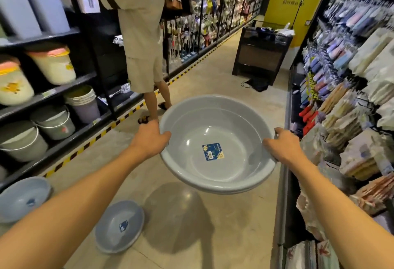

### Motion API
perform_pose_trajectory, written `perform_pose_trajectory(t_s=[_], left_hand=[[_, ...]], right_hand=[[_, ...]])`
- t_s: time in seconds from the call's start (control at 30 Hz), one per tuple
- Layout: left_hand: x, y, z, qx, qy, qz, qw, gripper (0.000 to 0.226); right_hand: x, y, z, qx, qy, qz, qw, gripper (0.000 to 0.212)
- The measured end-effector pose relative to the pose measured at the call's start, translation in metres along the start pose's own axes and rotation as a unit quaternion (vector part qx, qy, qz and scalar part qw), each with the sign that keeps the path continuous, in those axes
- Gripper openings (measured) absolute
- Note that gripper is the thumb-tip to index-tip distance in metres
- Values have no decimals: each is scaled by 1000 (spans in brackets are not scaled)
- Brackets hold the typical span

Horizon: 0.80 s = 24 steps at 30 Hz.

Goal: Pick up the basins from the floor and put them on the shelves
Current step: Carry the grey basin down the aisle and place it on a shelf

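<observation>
A large grey basin (215,119) with a blue label inside hangs in the air over the aisle floor, tilted a little toward me. My left hand (149,138) grips its left rim and my right hand (283,145) grips its right rim. Its rim looks doubled, so it may be two stacked basins. A smaller blue-grey basin (119,226) lies on the floor below my left arm. Another pale blue basin (23,198) lies at the far left by the foot of the black shelves (53,94).
Buckets and bins fill the left shelves. A person in light clothes (142,34) stands in the aisle just ahead on the left. A black cart (260,53) stands farther down. Packaged cloths (351,119) hang along the right racks.
</observation>
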State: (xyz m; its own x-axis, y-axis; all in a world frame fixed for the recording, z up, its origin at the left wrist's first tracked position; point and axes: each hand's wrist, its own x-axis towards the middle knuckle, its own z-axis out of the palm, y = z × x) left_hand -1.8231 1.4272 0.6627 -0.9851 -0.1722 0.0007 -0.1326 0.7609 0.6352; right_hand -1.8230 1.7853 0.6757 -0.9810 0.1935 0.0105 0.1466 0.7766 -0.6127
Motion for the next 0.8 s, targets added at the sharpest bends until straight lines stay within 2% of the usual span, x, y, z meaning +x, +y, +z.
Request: perform_pose_trajectory(t_s=[0.13,0.23,0.37,0.5,0.7,0.8], left_hand=[[-11,-38,-26,11,49,-68,996,9],[-16,-72,-48,21,96,-123,988,20],[-19,-122,-72,20,148,-169,974,28],[-18,-174,-85,11,174,-211,962,17],[-2,-218,-106,-18,214,-269,939,23],[1,-237,-112,-13,225,-298,928,27]], right_hand=[[27,-45,40,-3,-45,-48,998,3],[47,-82,82,-8,-85,-77,993,19],[71,-140,139,-21,-135,-140,981,25],[95,-195,185,-42,-163,-199,965,30],[130,-257,244,-52,-214,-250,943,28],[143,-284,276,-45,-245,-280,927,38]])
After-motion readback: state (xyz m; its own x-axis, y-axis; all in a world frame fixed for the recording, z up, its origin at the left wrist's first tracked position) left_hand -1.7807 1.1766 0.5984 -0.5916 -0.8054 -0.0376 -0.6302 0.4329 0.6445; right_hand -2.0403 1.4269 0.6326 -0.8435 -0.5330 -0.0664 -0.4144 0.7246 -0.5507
